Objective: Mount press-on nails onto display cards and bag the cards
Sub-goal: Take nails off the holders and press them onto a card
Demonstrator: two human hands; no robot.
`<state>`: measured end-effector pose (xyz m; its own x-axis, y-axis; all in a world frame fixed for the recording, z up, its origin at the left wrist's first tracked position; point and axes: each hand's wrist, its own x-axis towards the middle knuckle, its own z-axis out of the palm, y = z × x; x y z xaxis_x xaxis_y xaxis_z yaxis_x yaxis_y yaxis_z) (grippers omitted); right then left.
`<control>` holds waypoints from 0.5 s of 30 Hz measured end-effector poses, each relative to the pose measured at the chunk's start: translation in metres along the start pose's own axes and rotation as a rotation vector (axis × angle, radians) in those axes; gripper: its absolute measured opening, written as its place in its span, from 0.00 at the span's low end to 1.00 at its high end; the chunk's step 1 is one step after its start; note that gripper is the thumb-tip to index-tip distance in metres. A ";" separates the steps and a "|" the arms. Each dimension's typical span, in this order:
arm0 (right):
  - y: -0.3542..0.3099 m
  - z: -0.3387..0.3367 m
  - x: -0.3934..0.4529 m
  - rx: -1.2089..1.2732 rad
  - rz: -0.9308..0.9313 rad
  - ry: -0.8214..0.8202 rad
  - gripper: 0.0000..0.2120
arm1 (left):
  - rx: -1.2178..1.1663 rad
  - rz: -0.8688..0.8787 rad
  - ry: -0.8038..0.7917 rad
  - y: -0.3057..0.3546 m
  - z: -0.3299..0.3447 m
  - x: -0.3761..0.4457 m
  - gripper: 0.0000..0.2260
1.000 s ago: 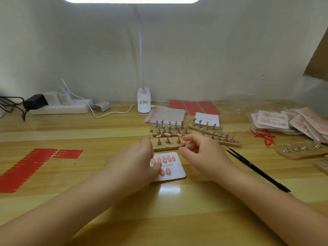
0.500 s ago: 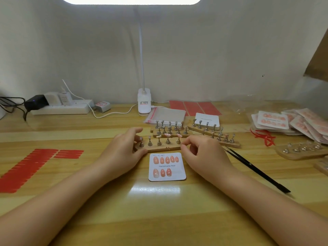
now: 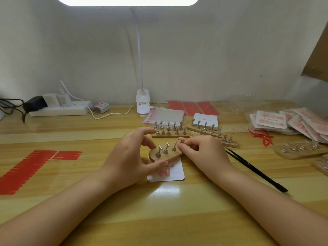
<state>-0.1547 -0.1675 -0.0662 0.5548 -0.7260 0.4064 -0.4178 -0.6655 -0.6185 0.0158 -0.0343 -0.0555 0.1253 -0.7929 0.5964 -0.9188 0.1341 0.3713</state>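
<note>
Lifting the little wooden peg holder (image 3: 166, 153) off the worktop and tilting it above the white nail card (image 3: 174, 172), the left hand (image 3: 131, 157) gripped it while the right hand (image 3: 202, 151) pinched a pink nail (image 3: 181, 139) off its peg, ready for mounting.

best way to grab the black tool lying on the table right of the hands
Pinch the black tool from above at its bare middle, fingers closing across its width. It lies flat on the table, a thin stick running diagonally; its far end sits by the right hand and a wooden stand, while the middle and near end look clear.
</note>
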 end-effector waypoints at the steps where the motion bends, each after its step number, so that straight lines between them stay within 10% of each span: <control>1: 0.000 0.000 0.000 -0.004 -0.006 0.008 0.05 | -0.004 -0.013 -0.001 0.001 0.001 0.000 0.33; 15: -0.003 -0.001 -0.001 0.258 0.029 0.074 0.03 | -0.054 -0.426 -0.074 -0.033 0.007 0.010 0.25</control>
<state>-0.1543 -0.1647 -0.0640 0.4869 -0.7613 0.4282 -0.2302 -0.5848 -0.7779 0.0448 -0.0504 -0.0665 0.4603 -0.8241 0.3300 -0.7694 -0.1848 0.6115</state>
